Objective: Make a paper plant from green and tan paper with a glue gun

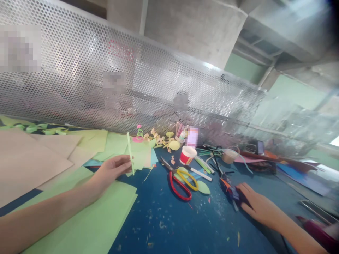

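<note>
Between the thumb and fingers of my left hand (118,166), a thin pale green paper stick (130,151) is pinched upright. Over on the right, my right hand (255,203) is closed around a dark glue gun with orange parts (227,186); its far end is blurred among black thin pieces. Open-bladed scissors (184,178) with one red and one yellow handle lie between my hands. Pale green paper leaves (203,187) rest beside and under them. A red and white paper cup (187,155) stands just behind the scissors.
Green paper sheets (106,215) and beige sheets (31,162) cover the left side. A perforated metal screen (159,81) runs along the back, with people blurred beyond it. Paper flowers (159,139), a white pen (200,173) and a phone (319,211) lie on the blue table (169,229).
</note>
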The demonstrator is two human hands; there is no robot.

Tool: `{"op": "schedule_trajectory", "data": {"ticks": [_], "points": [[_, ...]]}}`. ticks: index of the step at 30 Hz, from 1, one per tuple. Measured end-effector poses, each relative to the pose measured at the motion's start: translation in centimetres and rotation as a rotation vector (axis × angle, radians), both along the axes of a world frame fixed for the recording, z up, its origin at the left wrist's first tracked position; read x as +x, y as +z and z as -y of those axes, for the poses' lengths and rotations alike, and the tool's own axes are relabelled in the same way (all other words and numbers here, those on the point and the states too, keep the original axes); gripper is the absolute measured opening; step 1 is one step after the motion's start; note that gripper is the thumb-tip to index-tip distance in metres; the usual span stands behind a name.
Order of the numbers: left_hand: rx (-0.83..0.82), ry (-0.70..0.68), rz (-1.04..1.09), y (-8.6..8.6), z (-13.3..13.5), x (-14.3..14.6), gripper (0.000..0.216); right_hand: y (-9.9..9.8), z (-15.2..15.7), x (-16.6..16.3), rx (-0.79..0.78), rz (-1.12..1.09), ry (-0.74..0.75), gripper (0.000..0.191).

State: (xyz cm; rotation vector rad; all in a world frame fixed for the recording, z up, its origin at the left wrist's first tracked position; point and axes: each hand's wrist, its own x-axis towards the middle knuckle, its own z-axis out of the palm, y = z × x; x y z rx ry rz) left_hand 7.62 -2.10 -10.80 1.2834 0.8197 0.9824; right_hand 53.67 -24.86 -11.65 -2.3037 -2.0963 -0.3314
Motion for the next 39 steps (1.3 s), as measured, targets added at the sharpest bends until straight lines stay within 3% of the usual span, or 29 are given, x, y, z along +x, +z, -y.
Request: {"op": "schedule_trajectory", "data": {"ticks": [4,8,11,13,15,19,22,27,32,39], "points": [[-0.002,-0.025,0.008,-0.1,0.0,-0.2,0.036,0.5,0.0,0.7,0.032,-0.013,0.058,0.033],[-0.003,-0.054,0.013,0.0,0.0,-0.2,0.032,3.2,-2.1,-1.9,0.342,-0.126,-0.096,0.026],[-0.001,-0.054,0.020,0.0,-0.1,-0.2,0.029,6.2,-5.4,-7.9,0.599,-0.321,-0.134,0.018],[0.008,-0.055,0.028,-0.3,-0.2,-0.2,0.027,7.8,-7.7,-13.4,0.612,-0.465,-0.035,0.015],[0.022,-0.056,0.036,-0.6,-0.3,-0.2,0.026,8.3,-10.0,-19.0,0.521,-0.665,0.096,0.015],[0.064,-0.089,0.049,-0.9,-0.3,-0.4,0.024,5.8,-13.1,-27.5,0.303,-1.014,0.344,0.019],[0.094,-0.121,0.038,-0.8,-0.1,-0.6,0.022,2.7,-14.3,-30.3,0.278,-1.178,0.325,0.026],[0.176,-0.167,-0.018,-0.7,-0.1,-0.7,0.018,0.0,-14.8,-30.7,0.182,-1.346,0.288,0.032],[0.204,-0.194,-0.028,-1.0,-0.2,-0.6,0.016,-0.5,-14.9,-30.4,0.162,-1.311,0.385,0.027],[0.206,-0.216,-0.037,-1.2,-0.1,-0.5,0.020,-0.6,-14.9,-30.2,0.239,-1.240,0.402,0.018]]}}
